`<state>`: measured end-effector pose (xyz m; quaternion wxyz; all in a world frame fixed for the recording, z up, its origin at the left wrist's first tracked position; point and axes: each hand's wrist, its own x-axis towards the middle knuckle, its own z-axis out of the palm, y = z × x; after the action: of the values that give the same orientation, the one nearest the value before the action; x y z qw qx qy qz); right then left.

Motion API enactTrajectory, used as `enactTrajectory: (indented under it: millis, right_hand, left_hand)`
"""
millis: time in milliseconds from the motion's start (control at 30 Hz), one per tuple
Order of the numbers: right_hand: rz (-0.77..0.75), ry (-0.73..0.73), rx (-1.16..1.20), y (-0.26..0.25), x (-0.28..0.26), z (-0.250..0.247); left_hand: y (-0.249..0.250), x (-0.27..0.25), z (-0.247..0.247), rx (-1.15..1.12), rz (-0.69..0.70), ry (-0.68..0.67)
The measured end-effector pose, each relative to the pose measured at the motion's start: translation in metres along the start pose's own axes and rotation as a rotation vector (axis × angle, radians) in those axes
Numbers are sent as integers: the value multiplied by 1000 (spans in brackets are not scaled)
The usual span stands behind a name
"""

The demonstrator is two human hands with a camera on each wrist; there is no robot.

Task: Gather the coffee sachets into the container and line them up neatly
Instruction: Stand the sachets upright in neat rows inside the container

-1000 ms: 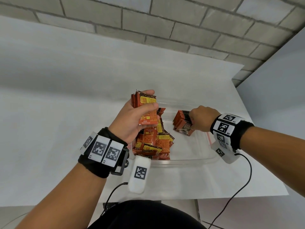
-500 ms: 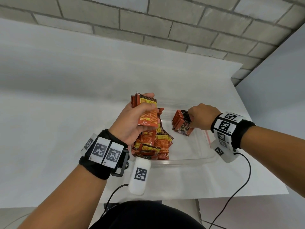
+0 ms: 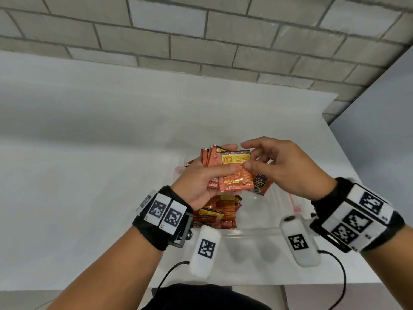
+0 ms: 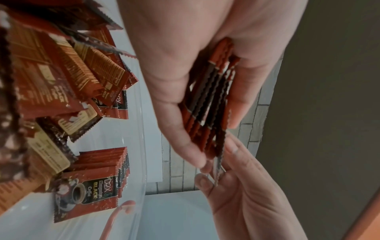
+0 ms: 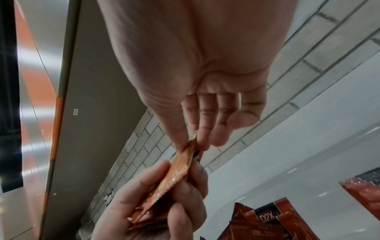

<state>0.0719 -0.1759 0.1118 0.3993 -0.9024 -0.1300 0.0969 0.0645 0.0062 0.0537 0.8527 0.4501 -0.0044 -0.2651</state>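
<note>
Head view. Left hand (image 3: 201,184): fingers curled round a fanned bundle of sachets (image 3: 225,168), held above the container (image 3: 257,231). Right hand (image 3: 288,168): thumb and fingertip pinching the front sachet (image 3: 237,173) at its right edge, other fingers spread loose. Container: clear plastic, standing on the white surface (image 3: 89,175). Loose heap of sachets (image 3: 216,213) lies in its left part; a few upright packs show just behind the bundle.

Left wrist view. Left hand (image 4: 185,73): bundle (image 4: 207,105) seen edge-on, clamped between thumb and fingers, serrated edges uneven. Right hand (image 4: 246,186): fingertips meeting the lowest sachet edge. Below, inside the container wall (image 4: 141,129), a tidy upright row (image 4: 98,175) stands on the floor; the jumbled heap (image 4: 51,73) lies beside it.

Right wrist view. Right hand (image 5: 195,89): pinch on the sachet's (image 5: 180,164) top corner, plainly closed on it. Left hand (image 5: 156,204) grips the rest.

Handling note, judged: the step appears to be drawing one sachet off the bundle for the row. Loosen the left thumb slightly so only one slides free; keep it face-forward, printed side matching the row; set it upright against the last pack so the line does not topple.
</note>
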Motion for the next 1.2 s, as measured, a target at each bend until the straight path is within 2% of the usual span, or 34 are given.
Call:
enactTrajectory:
  millis: [67, 233, 333, 433, 500, 600, 733, 867, 967, 1200]
  right_hand:
    - [-22, 33, 51, 3, 0, -1]
    - [-126, 256, -19, 12, -8, -5]
    - [-238, 178, -217, 17, -15, 5]
    - [-238, 55, -234, 20, -20, 6]
    - [-234, 98, -215, 17, -19, -1]
    - [-154, 203, -223, 12, -10, -10]
    - [7, 9, -167, 11, 0, -18]
    - [120, -76, -129, 23, 5, -33]
    - [220, -144, -335, 41, 14, -28]
    - [403, -311, -646, 68, 33, -2]
  left_hand:
    - [1, 1, 2, 35, 1, 20]
    - [3, 5, 8, 24, 2, 116]
    - [3, 6, 10, -50, 14, 106]
    - [2, 7, 9, -44, 56, 92]
    - [2, 7, 9, -19, 60, 80]
    - [0, 6, 11, 46, 36, 40]
    - [-2, 5, 16, 130, 27, 35]
    - [1, 6, 9, 210, 85, 230]
    - [3, 5, 5, 183, 100, 288]
    - [4, 0, 0, 154, 89, 252]
